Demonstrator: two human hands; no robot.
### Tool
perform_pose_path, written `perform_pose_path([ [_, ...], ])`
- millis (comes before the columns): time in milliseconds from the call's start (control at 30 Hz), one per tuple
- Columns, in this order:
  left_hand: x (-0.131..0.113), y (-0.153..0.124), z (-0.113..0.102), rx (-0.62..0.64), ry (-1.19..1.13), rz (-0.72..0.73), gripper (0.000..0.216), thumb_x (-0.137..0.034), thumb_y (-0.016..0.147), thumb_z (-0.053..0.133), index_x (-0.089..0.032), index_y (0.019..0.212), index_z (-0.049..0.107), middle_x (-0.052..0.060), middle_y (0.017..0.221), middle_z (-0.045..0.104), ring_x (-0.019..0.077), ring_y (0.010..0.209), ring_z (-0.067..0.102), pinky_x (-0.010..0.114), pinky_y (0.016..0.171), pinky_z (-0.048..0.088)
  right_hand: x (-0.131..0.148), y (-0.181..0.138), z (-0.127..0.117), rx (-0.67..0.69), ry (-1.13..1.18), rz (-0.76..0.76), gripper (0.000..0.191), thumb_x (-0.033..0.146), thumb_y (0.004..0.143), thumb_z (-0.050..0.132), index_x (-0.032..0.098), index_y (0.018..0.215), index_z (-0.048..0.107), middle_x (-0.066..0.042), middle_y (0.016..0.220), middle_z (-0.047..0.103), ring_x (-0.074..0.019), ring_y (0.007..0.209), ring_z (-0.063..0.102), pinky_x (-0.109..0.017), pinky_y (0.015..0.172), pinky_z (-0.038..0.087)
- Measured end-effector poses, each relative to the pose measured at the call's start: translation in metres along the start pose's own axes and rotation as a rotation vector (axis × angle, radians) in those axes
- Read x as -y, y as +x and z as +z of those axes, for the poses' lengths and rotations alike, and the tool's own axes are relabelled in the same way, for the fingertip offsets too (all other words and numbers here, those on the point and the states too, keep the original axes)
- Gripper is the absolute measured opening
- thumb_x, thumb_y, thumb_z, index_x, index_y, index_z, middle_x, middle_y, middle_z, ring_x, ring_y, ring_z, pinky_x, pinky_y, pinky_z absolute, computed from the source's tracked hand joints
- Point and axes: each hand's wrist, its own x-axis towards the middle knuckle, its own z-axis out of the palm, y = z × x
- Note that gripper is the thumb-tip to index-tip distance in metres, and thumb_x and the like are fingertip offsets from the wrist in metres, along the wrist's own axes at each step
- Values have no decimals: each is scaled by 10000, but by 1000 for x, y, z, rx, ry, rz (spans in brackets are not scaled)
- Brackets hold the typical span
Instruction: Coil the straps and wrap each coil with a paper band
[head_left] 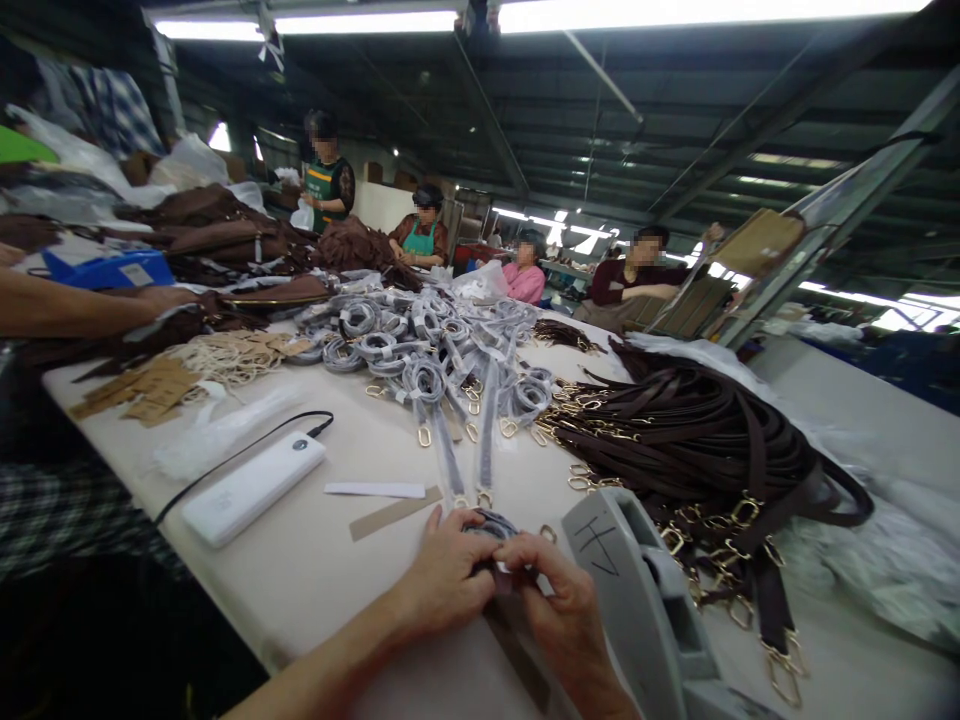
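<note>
At the near edge of the table, my left hand (pixel 450 570) and my right hand (pixel 559 595) meet, fingers closed around a coiled strap (pixel 491 522) in a grey wrapping. The fingertips of both hands press together at its near side, where a small pale piece shows; its kind is hidden. Two wrapped strap ends (pixel 486 440) with gold rings stretch away just beyond the coil. A brown strip (pixel 517 650) lies below my hands. Close by my right hand stands a grey plastic device (pixel 615 560) with black pen marks.
Wrapped coils (pixel 427 380) heap up ahead. Dark brown straps (pixel 720 430) with gold buckles fill the right side. A white power bank (pixel 255 487) with a black cable, paper strips (pixel 375 489) and cardboard tags (pixel 161 388) lie left. Another person's arm (pixel 82 305) reaches in; several people are beyond.
</note>
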Motion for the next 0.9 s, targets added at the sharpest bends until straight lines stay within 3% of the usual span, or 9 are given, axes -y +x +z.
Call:
perform_pose_path([
  [167, -2, 2, -1, -4, -34, -31, 261, -167, 711, 515, -305, 806, 715, -3, 1102, 685, 301, 1293, 411, 628, 1147, 20, 1, 2, 1, -14, -11, -46, 258, 25, 732, 504, 239, 786, 638, 13, 794, 705, -162, 777, 650, -238, 760, 498],
  [333, -3, 4, -1, -49, -49, -15, 164, -173, 729, 525, -244, 716, 672, 30, 1029, 670, 288, 1212, 465, 564, 1144, 139, 9, 8, -4, 13, -22, -137, 258, 22, 809, 511, 248, 783, 634, 26, 762, 688, -150, 776, 653, -239, 782, 493],
  [433, -2, 1, -2, -32, -67, 44, 165, -195, 785, 522, -245, 811, 678, 40, 1090, 638, 262, 1177, 483, 508, 1145, 172, 10, 10, -9, 18, -53, -152, 223, 68, 865, 536, 244, 770, 633, 7, 794, 710, -166, 807, 663, -257, 786, 502],
  [567, -1, -3, 0, -57, -95, 109, 196, -274, 751, 660, -229, 941, 646, 51, 1079, 610, 260, 1109, 501, 484, 1148, 167, 8, 10, -12, -31, -76, -134, 210, 72, 868, 560, 252, 810, 650, -2, 835, 721, -174, 852, 665, -253, 779, 517],
  [800, -8, 2, 6, -94, -216, 10, 95, -280, 728, 635, -224, 781, 689, 37, 1002, 612, 266, 1079, 509, 392, 1034, 330, 13, 11, -14, -37, -104, -176, 214, 68, 873, 576, 265, 853, 656, 4, 846, 713, -161, 845, 672, -230, 763, 523],
  [900, -8, 2, 6, -121, -279, -30, 110, -307, 713, 629, -214, 730, 686, 27, 928, 597, 256, 1025, 523, 350, 947, 383, 16, 13, -17, 10, -141, -238, 232, 61, 889, 552, 272, 896, 651, 11, 843, 715, -164, 861, 676, -268, 858, 514],
])
